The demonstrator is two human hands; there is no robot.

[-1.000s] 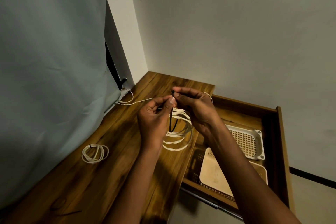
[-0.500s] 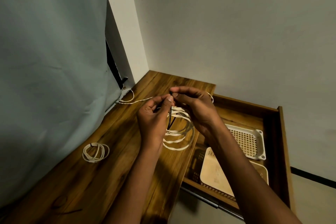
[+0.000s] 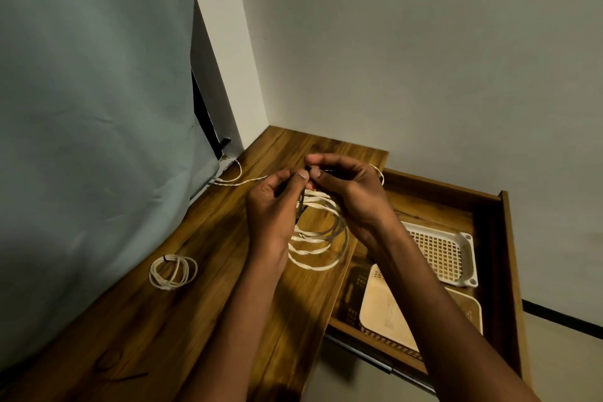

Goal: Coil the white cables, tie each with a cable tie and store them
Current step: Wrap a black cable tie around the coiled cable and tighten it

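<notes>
A loose coil of white cable point(image 3: 321, 238) hangs between my hands above the wooden desk point(image 3: 202, 303). A black cable tie point(image 3: 301, 206) runs around the coil's top. My left hand point(image 3: 274, 209) pinches the tie's strap with thumb and forefinger. My right hand point(image 3: 349, 192) pinches the tie's head right beside it, fingers curled. A second white coil point(image 3: 173, 271), bound with a black tie, lies flat on the desk at the left. Another white cable point(image 3: 235, 178) trails along the desk's back edge toward the curtain.
An open wooden drawer point(image 3: 502, 258) sits right of the desk, holding a white perforated tray point(image 3: 440, 251) and a cream basket point(image 3: 388, 307). A grey curtain point(image 3: 91, 108) hangs along the left. A loose black tie point(image 3: 130, 377) lies near the desk's front.
Both hands stay together at the top of the coil, with only small finger shifts on the black tie. The coil hangs about the same.
</notes>
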